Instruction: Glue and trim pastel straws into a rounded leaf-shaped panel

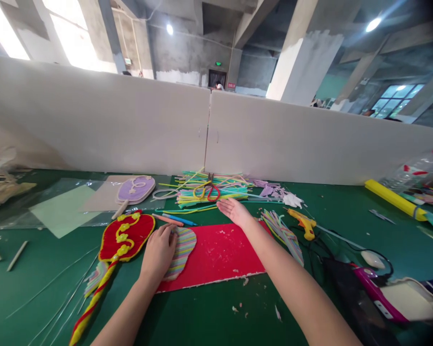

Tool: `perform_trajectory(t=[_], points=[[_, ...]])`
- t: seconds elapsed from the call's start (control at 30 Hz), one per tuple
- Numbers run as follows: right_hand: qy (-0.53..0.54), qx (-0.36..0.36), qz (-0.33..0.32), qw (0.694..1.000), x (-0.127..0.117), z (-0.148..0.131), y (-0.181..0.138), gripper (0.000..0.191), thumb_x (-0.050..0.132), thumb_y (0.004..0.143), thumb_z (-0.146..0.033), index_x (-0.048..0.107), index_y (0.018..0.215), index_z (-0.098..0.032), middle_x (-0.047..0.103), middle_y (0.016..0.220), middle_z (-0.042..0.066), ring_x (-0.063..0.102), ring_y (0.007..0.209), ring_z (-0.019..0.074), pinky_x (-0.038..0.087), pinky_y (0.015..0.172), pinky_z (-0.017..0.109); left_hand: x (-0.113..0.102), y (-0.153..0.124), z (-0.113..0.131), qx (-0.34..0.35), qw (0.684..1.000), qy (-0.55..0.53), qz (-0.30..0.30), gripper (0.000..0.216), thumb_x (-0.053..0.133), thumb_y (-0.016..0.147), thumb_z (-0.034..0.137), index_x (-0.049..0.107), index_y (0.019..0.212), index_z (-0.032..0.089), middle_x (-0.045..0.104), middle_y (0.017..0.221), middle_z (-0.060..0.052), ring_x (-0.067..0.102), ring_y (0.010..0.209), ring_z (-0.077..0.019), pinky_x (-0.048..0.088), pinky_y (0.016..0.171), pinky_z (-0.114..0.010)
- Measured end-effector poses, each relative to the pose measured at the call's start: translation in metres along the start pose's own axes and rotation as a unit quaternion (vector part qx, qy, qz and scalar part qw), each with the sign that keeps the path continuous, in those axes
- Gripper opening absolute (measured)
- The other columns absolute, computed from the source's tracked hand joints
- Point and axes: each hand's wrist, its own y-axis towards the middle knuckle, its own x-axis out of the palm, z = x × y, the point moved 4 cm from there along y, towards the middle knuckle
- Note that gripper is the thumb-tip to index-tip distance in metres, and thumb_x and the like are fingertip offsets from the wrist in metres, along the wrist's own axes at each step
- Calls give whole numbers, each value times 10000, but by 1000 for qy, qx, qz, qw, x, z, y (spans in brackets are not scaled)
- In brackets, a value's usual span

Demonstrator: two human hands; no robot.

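My left hand [159,252] rests with curled fingers on a striped pastel oval piece [183,250], pressing it onto a red felt sheet [222,254]. My right hand [234,211] stretches forward, open and palm up, just short of a heap of coloured straws [209,192] with scissors [208,191] lying on top. A red fan with yellow trim and a striped handle [124,238] lies to the left of my left hand. An orange stick [168,220] and a blue stick [180,220] lie between the fan and the straws.
A yellow glue gun [305,223] and a bundle of striped strips [285,233] lie to the right. A purple fan [135,189], clear plastic sheets [57,202], a yellow roll [395,198] and a grey partition [202,129] surround the green table [202,312].
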Motion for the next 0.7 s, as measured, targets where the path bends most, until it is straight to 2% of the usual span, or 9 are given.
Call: perform_trajectory(t=[0.1,0.23,0.37,0.57,0.63,0.7], points=[[-14,18,6,1000,1,8,6,204,494,927,-252,624,953,-97,678,922,89,659,829,158,539,765,318,1,0,-1,5,1000,7,1,359,350,904,258,603,1134,147,625,1176,-128,596,1013,-266,457,905,-409],[-21,17,50,998,-14,4,18,325,555,899,-326,545,1175,-156,585,1152,78,606,957,191,525,801,395,1,0,-1,6,1000,16,-3,368,345,907,274,602,1137,145,627,1166,-127,597,1020,-269,456,907,-401],[-18,-9,114,993,-50,-15,23,337,551,900,-326,536,1192,-159,571,1182,86,595,989,203,515,825,410,0,0,1,3,1000,7,-5,374,345,902,261,603,1136,128,628,1170,-130,601,1015,-267,462,899,-399],[-25,-45,199,979,-111,-40,11,338,548,901,-327,534,1197,-164,565,1194,87,591,1000,205,511,835,415,-1,1,3,5,1000,13,-4,364,357,889,248,611,1124,136,638,1152,-130,610,990,-270,469,882,-406],[-23,-54,208,976,-117,-42,7,339,547,902,-329,534,1198,-166,562,1199,88,589,1004,206,510,837,417,-1,1,2,3,1000,9,-6,364,349,894,252,607,1124,137,634,1162,-128,606,1001,-270,464,891,-406],[-18,-56,191,980,-109,-38,7,334,545,903,-329,537,1194,-167,564,1195,87,590,999,204,512,834,413,-2,1,2,2,1000,7,-6,368,342,900,263,605,1125,138,631,1168,-127,603,1009,-271,464,892,-404]])
